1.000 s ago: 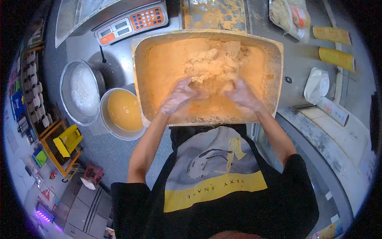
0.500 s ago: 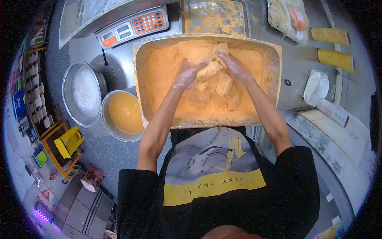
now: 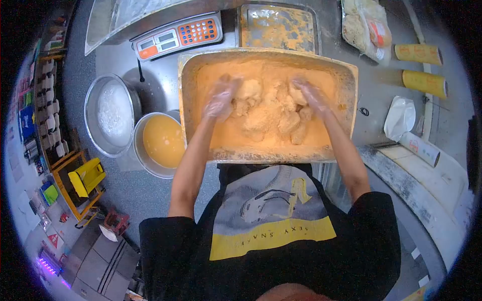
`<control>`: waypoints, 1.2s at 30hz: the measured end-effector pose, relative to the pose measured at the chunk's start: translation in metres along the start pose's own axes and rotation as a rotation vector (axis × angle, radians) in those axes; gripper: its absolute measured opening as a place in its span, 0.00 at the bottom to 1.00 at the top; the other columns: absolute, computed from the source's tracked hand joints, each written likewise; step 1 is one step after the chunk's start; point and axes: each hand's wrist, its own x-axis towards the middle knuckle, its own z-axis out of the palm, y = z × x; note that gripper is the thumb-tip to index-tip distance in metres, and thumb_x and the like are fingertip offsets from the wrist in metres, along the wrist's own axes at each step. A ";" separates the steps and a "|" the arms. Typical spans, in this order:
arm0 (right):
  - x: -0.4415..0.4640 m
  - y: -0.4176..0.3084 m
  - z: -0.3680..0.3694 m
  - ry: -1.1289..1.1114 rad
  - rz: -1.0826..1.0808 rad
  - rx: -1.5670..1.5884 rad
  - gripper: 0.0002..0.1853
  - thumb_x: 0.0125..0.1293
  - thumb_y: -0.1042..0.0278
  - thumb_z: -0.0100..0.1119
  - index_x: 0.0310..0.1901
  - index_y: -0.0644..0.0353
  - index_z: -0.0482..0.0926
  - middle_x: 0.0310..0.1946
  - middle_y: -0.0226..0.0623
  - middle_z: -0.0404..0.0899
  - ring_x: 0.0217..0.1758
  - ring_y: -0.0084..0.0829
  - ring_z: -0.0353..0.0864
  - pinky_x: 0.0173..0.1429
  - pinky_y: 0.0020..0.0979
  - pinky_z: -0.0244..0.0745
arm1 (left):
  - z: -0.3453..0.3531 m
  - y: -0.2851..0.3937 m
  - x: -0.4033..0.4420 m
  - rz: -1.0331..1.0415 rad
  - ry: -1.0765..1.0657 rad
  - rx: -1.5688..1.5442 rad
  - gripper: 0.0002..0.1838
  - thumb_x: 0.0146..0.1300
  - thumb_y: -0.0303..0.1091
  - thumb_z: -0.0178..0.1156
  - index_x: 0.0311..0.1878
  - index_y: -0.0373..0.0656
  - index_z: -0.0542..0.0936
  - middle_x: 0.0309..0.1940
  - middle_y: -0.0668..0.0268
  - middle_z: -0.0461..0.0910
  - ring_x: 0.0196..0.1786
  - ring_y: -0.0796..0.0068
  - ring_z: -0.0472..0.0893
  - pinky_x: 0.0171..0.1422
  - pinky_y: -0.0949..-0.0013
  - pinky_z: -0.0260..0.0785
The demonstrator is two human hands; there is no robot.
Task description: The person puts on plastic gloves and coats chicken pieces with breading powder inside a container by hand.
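A large metal tub (image 3: 268, 158) holds orange breading powder (image 3: 221, 138) with several thickly coated lumps, apparently meat pieces (image 3: 276, 118), heaped in its middle. At the heap's left side is my left hand (image 3: 221, 98), in a clear plastic glove, fingers stretched out and somewhat blurred. My right hand (image 3: 310, 96), gloved likewise, lies along the right side of the heap with its fingers extended against coated pieces. Neither hand has a clear grip on anything. Powder partly covers the lumps, so their exact kind is hidden.
Left of the tub stand a steel bowl of yellow-orange liquid (image 3: 163, 139) and a bowl with whitish contents (image 3: 114, 113). Behind are a digital scale (image 3: 178, 36) and a crumb-covered tray (image 3: 278, 30). Bagged food (image 3: 366, 30) and yellow tubes (image 3: 424, 83) lie at right.
My hands have moved apart from the top middle of the heap to its two sides. The lumps they were around now lie in the powder. The view has shifted slightly.
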 end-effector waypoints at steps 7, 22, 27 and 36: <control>0.058 0.003 0.039 -0.255 -0.002 0.024 0.32 0.72 0.44 0.48 0.70 0.56 0.65 0.70 0.34 0.66 0.74 0.31 0.60 0.75 0.34 0.56 | -0.022 0.058 0.018 -0.294 -0.403 -0.664 0.30 0.70 0.57 0.46 0.64 0.46 0.73 0.66 0.54 0.70 0.66 0.58 0.70 0.72 0.59 0.59; -0.029 0.048 -0.007 -0.463 -0.065 -0.409 0.33 0.71 0.39 0.46 0.70 0.51 0.65 0.73 0.42 0.60 0.75 0.45 0.56 0.79 0.37 0.45 | 0.013 0.000 -0.039 -0.121 -0.668 -0.033 0.39 0.64 0.64 0.54 0.74 0.55 0.62 0.71 0.39 0.55 0.75 0.44 0.56 0.78 0.53 0.49; 0.011 0.047 0.038 -0.532 -0.023 -0.299 0.36 0.68 0.43 0.55 0.71 0.57 0.62 0.74 0.46 0.56 0.74 0.45 0.58 0.78 0.39 0.52 | 0.028 0.005 -0.028 -0.425 -0.763 -0.735 0.45 0.61 0.61 0.61 0.76 0.50 0.58 0.72 0.48 0.59 0.78 0.60 0.51 0.80 0.60 0.43; -0.047 -0.072 0.015 -0.196 -0.271 -0.664 0.23 0.62 0.59 0.67 0.54 0.64 0.77 0.49 0.36 0.82 0.54 0.30 0.80 0.59 0.34 0.75 | -0.068 0.107 -0.020 -0.079 -0.566 -0.138 0.26 0.60 0.52 0.63 0.52 0.40 0.81 0.52 0.52 0.81 0.56 0.59 0.79 0.62 0.63 0.70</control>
